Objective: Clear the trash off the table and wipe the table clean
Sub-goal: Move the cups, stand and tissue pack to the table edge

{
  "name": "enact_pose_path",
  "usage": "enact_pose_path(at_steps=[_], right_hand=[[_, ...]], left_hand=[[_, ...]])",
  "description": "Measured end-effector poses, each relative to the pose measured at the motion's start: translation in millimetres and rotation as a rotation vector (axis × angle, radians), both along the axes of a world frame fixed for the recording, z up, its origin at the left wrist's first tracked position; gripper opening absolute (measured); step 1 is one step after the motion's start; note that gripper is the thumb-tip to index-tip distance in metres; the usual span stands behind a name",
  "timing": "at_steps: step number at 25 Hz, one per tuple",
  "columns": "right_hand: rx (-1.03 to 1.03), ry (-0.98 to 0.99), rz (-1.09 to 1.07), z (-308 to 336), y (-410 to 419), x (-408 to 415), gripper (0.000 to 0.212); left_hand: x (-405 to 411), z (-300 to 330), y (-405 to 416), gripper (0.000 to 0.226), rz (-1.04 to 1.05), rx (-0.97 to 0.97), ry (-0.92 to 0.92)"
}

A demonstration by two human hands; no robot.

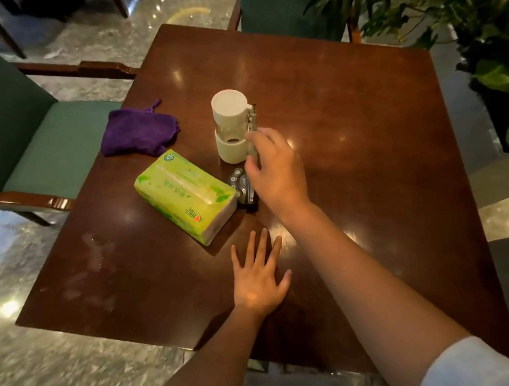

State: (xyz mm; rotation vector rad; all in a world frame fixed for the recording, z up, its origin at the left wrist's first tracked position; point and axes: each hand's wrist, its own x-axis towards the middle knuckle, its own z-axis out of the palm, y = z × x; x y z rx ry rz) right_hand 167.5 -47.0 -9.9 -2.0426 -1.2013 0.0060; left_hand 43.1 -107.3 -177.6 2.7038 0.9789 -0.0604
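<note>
A dark wooden table (354, 115) holds a crumpled purple cloth (135, 132) at its left side. Beside the cloth stands a white jar (230, 123) with a clear middle and a metal clasp (252, 119). A green tissue pack (185, 195) lies in front of the jar, with a bunch of keys (244, 192) at its right end. My right hand (275, 170) reaches in from the right, forefinger and thumb against the jar's clasp side; a grip cannot be made out. My left hand (257, 278) lies flat on the table, fingers spread. Pale smears (96, 258) mark the near left corner.
A green-cushioned wooden armchair (43, 149) stands against the table's left edge, and another green chair (286, 11) at the far side. Leafy plants (495, 66) crowd the right rear. The floor all around is polished marble.
</note>
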Motion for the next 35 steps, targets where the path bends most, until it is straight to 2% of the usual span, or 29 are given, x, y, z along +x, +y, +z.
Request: enact_pose_path(at_steps=[3, 8, 14, 20, 26, 33, 35], right_hand=[[-0.044, 0.070, -0.108, -1, -2, 5, 0.053], [0.023, 0.194, -0.250, 2, -20, 34, 0.029], [0.075, 0.239, -0.404, 10, -79, 88, 0.025], [0.136, 0.108, -0.558, 11, -155, 150, 0.024], [0.088, 0.008, -0.683, 9, -212, 195, 0.026], [0.060, -0.036, -0.783, -9, -235, 205, 0.029], [0.029, -0.121, -0.810, -17, -238, 207, 0.031]], left_hand=[[0, 0, 0, 0.067, 0.011, 0.003, -0.007], [-1, -2, 1, 0.069, 0.012, -0.001, 0.018], [-1, -2, 2, 0.069, 0.005, 0.037, 0.038], [-1, -4, 2, 0.071, 0.021, 0.031, 0.050], [1, -3, 0, 0.071, 0.030, 0.044, 0.058], [2, -3, -2, 0.071, 0.038, 0.048, 0.059], [2, -3, -2, 0.071, 0.044, 0.042, 0.063]])
